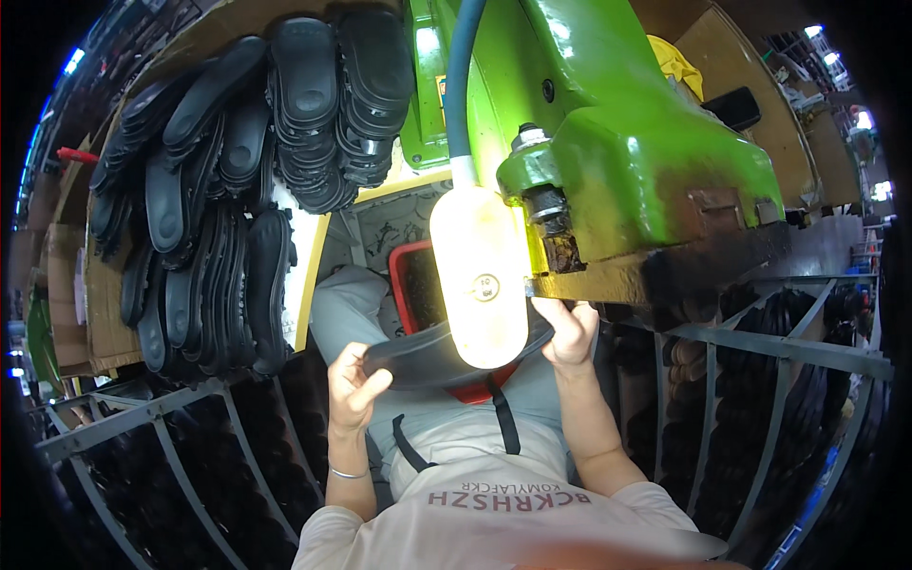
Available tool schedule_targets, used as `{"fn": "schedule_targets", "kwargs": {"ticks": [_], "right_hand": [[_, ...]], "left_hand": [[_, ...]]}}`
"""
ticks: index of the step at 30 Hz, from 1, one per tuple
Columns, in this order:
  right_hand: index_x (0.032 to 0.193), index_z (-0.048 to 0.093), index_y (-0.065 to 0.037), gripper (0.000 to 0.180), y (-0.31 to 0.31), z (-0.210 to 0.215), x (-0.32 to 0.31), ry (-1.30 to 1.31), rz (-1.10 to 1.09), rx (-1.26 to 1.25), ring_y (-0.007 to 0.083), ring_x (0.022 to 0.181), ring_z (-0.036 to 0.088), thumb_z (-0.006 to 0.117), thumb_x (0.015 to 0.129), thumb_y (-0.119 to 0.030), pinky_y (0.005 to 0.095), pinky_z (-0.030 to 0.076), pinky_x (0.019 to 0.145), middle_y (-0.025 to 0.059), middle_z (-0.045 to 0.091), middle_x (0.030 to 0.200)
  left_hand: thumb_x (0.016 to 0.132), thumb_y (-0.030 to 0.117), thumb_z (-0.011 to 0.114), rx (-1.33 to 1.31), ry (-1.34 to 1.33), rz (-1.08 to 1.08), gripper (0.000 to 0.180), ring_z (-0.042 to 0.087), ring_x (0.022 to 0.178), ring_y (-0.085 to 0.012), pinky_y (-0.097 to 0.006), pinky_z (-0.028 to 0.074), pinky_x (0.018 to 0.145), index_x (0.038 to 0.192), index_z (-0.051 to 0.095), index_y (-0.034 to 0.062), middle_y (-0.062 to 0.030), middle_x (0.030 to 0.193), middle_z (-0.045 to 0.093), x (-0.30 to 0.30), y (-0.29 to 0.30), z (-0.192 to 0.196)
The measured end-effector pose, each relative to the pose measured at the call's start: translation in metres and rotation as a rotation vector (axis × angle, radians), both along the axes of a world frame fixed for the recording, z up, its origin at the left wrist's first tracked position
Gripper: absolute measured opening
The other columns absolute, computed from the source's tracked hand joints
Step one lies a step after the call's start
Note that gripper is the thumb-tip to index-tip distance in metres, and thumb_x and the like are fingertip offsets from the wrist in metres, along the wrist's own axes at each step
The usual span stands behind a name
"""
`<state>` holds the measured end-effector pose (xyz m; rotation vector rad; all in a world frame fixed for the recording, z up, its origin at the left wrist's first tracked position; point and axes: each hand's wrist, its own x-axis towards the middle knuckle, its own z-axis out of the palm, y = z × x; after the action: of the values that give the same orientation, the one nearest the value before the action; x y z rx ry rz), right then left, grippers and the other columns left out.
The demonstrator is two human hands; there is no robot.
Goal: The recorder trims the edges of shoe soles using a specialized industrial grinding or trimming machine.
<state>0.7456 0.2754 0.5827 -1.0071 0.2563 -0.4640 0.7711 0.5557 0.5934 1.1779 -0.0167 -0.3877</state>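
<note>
My left hand (353, 388) grips the near end of a black rubber shoe sole (413, 353), held flat in front of my lap. My right hand (568, 331) holds the sole's other end, up under the head of a green machine (627, 152). A glowing work lamp (480, 275) on a blue-grey hose hangs in front and hides the middle of the sole. A thin bracelet sits on my left wrist.
Many black soles (237, 180) lie stacked on a cardboard-covered surface at the left. A red bin (404, 275) stands below the machine. Grey metal racks (760, 347) filled with dark soles flank me on both sides. A yellow cloth (674, 62) lies behind the machine.
</note>
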Motion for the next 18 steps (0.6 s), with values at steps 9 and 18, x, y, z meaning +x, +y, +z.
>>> {"fn": "schedule_targets", "kwargs": {"ticks": [9,18], "right_hand": [[0.108,0.057,0.003,0.036,0.015,0.046,0.018,-0.006,0.028,-0.233,0.0151,0.087,0.061,0.066,0.074,0.008,0.0276,0.049,0.080,0.0076,0.062,0.101],[0.115,0.053,0.007,0.048,0.031,-0.014,-0.126,0.469,0.443,-0.073,0.0179,0.103,0.056,0.072,0.074,-0.010,0.0298,0.043,0.091,0.0095,0.059,0.110]], "left_hand": [[0.081,0.015,0.067,0.328,-0.498,-0.269,0.029,0.058,0.059,-0.0129,-0.031,0.047,0.056,0.105,0.062,-0.0011,-0.0133,0.076,0.065,0.024,-0.114,0.033],[0.083,0.011,0.066,0.353,-0.503,-0.093,0.015,0.061,0.069,-0.0184,-0.029,0.047,0.061,0.091,0.064,-0.0008,-0.0095,0.077,0.063,0.018,-0.158,0.031]]}}
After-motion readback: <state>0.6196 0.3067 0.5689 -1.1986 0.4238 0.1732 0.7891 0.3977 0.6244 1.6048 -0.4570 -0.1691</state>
